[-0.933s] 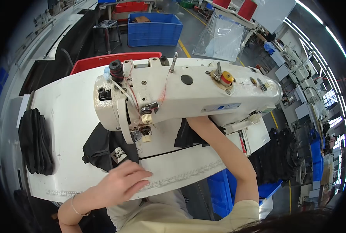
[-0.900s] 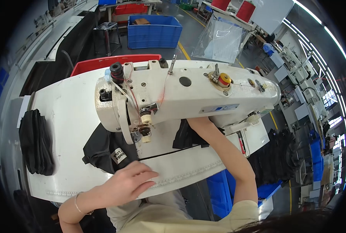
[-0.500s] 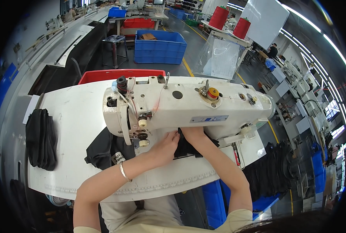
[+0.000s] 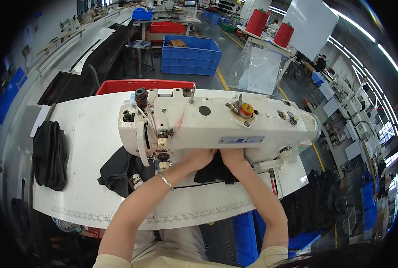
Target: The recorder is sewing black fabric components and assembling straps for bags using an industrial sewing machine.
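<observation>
A white sewing machine [image 4: 190, 118] stands on a pale table. Under its arm, my left hand [image 4: 202, 159] has its fingers bent onto a black fabric piece [image 4: 211, 173], with a silver bangle on that wrist. Close beside it, my right hand [image 4: 231, 155] reaches beneath the machine arm at the same fabric; its fingers are hidden there. Left of the hands, another part of black fabric [image 4: 115, 171] lies by the needle end, with a white printed label [image 4: 136, 181] on it. Whether the two black parts join is hidden by my left forearm.
A stack of black fabric pieces [image 4: 50, 155] lies at the table's left. Behind the machine are a red bin [image 4: 145, 85] and a blue crate [image 4: 191, 57]. Red thread cones [image 4: 257, 22] stand on a rack. More black pieces [image 4: 313, 196] hang at the right, above a blue bin [image 4: 245, 239].
My left hand has moved right and slightly up, farther under the machine arm. My right hand has shifted a little to the right. The view has also shifted slightly.
</observation>
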Motion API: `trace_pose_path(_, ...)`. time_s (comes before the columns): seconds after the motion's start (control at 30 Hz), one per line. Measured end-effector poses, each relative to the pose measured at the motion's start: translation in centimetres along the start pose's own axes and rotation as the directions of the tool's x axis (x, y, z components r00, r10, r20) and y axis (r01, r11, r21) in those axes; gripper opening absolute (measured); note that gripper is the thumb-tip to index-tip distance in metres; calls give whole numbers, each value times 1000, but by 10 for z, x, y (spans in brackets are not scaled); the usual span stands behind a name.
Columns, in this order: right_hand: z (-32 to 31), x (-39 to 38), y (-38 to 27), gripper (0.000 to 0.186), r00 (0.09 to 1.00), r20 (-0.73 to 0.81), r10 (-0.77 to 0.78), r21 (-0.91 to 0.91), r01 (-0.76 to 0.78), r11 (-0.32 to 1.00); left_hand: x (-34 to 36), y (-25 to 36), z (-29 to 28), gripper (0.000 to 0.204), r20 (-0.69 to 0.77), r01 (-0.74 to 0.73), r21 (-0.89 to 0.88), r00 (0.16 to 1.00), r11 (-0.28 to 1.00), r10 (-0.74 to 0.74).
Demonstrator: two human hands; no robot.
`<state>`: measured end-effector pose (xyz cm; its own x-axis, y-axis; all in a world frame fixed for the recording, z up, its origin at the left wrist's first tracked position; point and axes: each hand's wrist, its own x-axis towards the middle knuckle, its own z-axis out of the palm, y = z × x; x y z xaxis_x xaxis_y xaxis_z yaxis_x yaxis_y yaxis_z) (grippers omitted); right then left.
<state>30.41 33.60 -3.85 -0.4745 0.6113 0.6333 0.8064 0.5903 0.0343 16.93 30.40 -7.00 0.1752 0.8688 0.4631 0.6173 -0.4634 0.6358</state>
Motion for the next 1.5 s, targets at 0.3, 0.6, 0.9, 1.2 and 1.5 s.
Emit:
trace_pose_path(0.3,-220,-57,-23,33,794,510,331,595,-603,531,7,5,-12,34,184,56,39,981,998,-62)
trace_pose_path(0.6,-213,-80,-77,35,548,833,-73,531,-830,-173,-117,110,-135,27,789,648,-597,579,473,205)
trace_pose_path(0.9,-155,-119,-145,42,588,732,-344,668,-719,193,-227,119,-218,21,345,466,-306,867,830,-360)
trace_pose_path(1.2,-131,-79,-202,30,950,307,-63,938,-290,190,-215,125,-191,38,-115,216,-322,958,922,-265)
trace_pose_path(1.5,-135,-91,-212,28,941,337,35,936,-339,90,-232,116,-170,17,-155,242,-693,870,678,-469)
